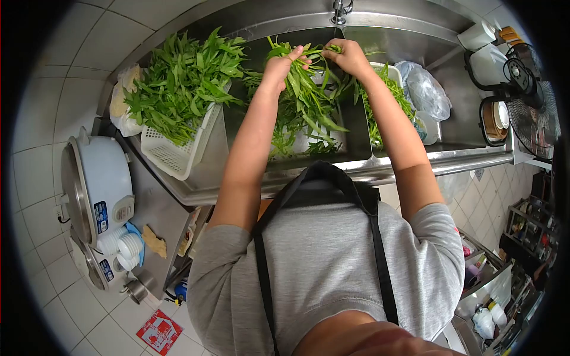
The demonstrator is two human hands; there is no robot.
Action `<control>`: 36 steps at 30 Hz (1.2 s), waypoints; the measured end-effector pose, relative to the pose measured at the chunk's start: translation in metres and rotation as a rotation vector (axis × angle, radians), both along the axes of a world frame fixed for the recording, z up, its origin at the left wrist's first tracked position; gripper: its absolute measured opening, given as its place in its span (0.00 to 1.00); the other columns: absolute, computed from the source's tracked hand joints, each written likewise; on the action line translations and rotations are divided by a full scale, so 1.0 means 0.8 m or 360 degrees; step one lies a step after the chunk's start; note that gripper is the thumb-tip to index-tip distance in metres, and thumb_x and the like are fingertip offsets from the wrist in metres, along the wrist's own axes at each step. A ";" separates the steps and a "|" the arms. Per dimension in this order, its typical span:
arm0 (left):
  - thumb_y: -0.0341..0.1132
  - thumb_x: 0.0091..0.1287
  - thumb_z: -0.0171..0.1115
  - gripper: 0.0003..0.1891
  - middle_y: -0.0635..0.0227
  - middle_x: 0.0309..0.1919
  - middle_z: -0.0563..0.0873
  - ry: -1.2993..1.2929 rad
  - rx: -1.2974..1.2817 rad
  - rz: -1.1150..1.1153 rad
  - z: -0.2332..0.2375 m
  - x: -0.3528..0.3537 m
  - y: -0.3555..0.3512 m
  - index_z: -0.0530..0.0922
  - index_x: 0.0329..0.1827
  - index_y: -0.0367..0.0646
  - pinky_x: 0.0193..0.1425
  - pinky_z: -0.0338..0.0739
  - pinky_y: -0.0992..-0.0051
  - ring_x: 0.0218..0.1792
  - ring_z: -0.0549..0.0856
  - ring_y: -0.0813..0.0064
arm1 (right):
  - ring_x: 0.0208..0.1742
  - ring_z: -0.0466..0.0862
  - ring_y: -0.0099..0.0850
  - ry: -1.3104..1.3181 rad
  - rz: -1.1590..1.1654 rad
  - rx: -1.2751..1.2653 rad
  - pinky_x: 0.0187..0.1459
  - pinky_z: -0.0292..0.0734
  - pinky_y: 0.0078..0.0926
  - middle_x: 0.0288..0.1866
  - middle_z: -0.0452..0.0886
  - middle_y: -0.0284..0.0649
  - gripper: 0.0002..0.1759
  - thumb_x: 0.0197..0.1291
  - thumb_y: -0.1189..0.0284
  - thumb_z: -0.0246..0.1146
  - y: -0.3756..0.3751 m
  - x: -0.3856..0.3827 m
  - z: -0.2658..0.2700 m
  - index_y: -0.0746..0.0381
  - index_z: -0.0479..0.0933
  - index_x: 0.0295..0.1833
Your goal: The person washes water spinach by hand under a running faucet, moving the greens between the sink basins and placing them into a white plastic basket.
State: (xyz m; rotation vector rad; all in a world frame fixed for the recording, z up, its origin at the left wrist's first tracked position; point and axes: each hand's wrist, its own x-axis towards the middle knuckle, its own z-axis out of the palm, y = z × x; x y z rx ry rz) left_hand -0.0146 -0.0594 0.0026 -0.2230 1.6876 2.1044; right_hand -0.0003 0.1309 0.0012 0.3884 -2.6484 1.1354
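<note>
Over a steel sink (415, 159), my left hand (279, 64) grips a bunch of long leafy green stems (309, 98) that hang down into the left basin. My right hand (350, 56) pinches the tops of the same bunch just to the right. More loose greens (285, 139) lie lower in that basin. A white plastic basket (178, 155) heaped with the same leafy greens (181, 80) sits on the drainboard to the left of my left arm. Another pile of green stems (392, 89) fills a container in the right basin, partly behind my right arm.
A tap (339, 12) rises behind the sink. A clear plastic bag (424, 89) lies in the right basin. A white rice cooker (98, 184) and stacked white bowls (122, 246) stand on the counter at left. A black fan (534, 115) and containers sit at right.
</note>
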 end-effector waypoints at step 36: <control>0.39 0.65 0.50 0.19 0.49 0.53 0.72 -0.0087 0.0953 -0.0440 0.000 0.003 0.025 0.66 0.55 0.37 0.46 0.78 0.62 0.50 0.76 0.49 | 0.43 0.80 0.41 -0.0531 -0.0273 0.0344 0.47 0.72 0.33 0.42 0.79 0.52 0.31 0.39 0.63 0.69 0.123 0.046 0.060 0.63 0.73 0.51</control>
